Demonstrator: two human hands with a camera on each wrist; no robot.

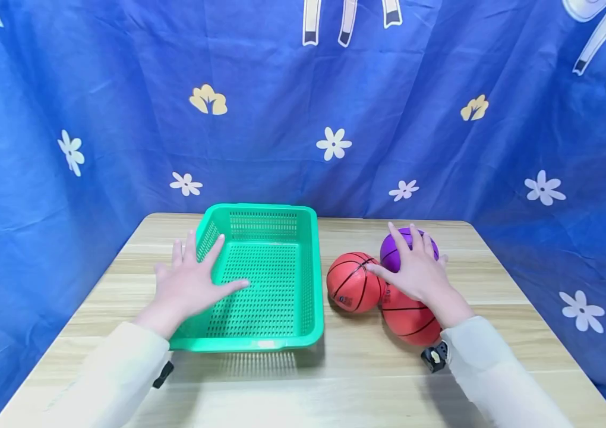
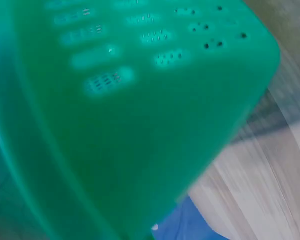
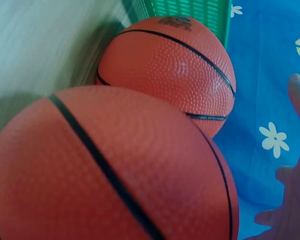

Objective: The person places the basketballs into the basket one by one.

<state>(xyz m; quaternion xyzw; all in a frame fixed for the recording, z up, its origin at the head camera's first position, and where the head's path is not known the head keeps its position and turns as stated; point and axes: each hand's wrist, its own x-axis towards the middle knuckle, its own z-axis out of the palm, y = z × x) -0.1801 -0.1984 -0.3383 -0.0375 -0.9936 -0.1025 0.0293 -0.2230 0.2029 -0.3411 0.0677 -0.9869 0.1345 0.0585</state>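
Observation:
A green plastic basket [image 1: 260, 343] with perforated walls and floor stands on the table, nothing inside it. Over its left side my left hand [image 1: 191, 288] is held with fingers spread; the left wrist view shows only the basket's outer wall [image 2: 130, 135] up close. Right of the basket sit two orange-red toy basketballs, one nearer the basket [image 1: 353, 282] and one closer to me [image 1: 410, 321], plus a purple ball [image 1: 391, 252] behind them. My right hand [image 1: 415, 270] hovers above these balls, fingers spread, gripping none; it partly hides the purple ball and the closer orange-red one.
The wooden table [image 1: 367, 392] ends at a blue curtain [image 1: 260, 137] printed with flowers, which hangs behind it and along both sides. A small black wrist device [image 1: 434, 358] shows under the right sleeve, and another [image 1: 163, 375] beside the left sleeve.

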